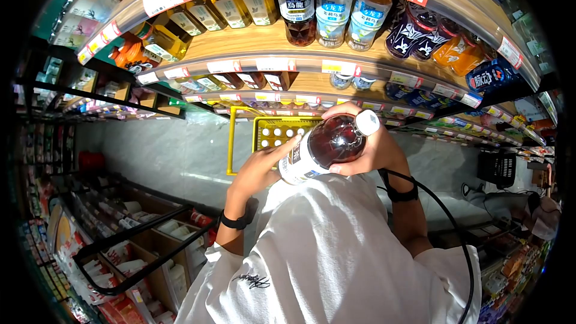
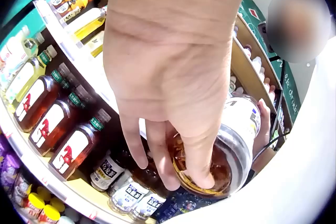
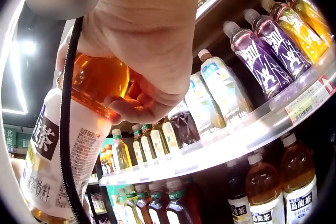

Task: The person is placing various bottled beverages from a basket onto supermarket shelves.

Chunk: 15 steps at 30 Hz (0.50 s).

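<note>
A large bottle of dark tea [image 1: 339,141] with a white cap and white label leans at chest height, cap end toward the right. My right hand [image 1: 381,151] grips it around the shoulder below the cap, with fingers and thumb on opposite sides. In the right wrist view the label [image 3: 58,153] carries large dark Chinese characters. My left hand [image 1: 258,168] is at the bottle's lower end; its fingers are fairly straight. Seen from the left wrist, the thumb [image 2: 199,169] lies over the amber bottle base [image 2: 223,166], with the other fingers beside its edge.
Drink shelves [image 1: 240,48] curve ahead, holding oolong tea bottles [image 1: 333,15], purple bottles [image 3: 262,50] and yellow ones. A yellow basket [image 1: 258,121] with several white-capped bottles stands below. A black cable [image 1: 447,216] runs from the right wrist. A black basket [image 1: 497,168] is at right.
</note>
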Available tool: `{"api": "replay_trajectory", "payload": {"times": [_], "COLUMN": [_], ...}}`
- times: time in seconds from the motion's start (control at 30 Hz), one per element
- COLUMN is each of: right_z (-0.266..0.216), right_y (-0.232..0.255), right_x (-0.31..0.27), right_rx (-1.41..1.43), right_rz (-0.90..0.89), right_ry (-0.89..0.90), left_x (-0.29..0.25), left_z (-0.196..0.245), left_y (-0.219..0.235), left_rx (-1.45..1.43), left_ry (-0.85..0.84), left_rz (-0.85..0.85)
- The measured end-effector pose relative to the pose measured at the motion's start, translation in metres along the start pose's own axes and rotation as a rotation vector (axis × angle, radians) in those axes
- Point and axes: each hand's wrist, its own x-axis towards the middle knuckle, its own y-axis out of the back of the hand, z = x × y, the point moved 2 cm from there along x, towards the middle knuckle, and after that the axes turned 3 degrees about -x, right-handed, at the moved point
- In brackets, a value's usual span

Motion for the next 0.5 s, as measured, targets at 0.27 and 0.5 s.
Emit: {"api": "replay_trajectory", "payload": {"times": [0.27,0.5], "right_z": [-0.015,-0.013], "right_y": [-0.007,-0.009], "right_x": [0.008,0.011], "right_rx": [-0.358,-0.35], "right_rz": [-0.005,-0.02], "right_ry": [0.162,0.162], "left_x": [0.017,0.013], "left_z": [-0.02,-0.024], "left_y": [-0.014,-0.012], "left_rx": [0.169,0.166], "left_ry": [0.092,0.058], "left_rz": [-0.141,-0.093]}}
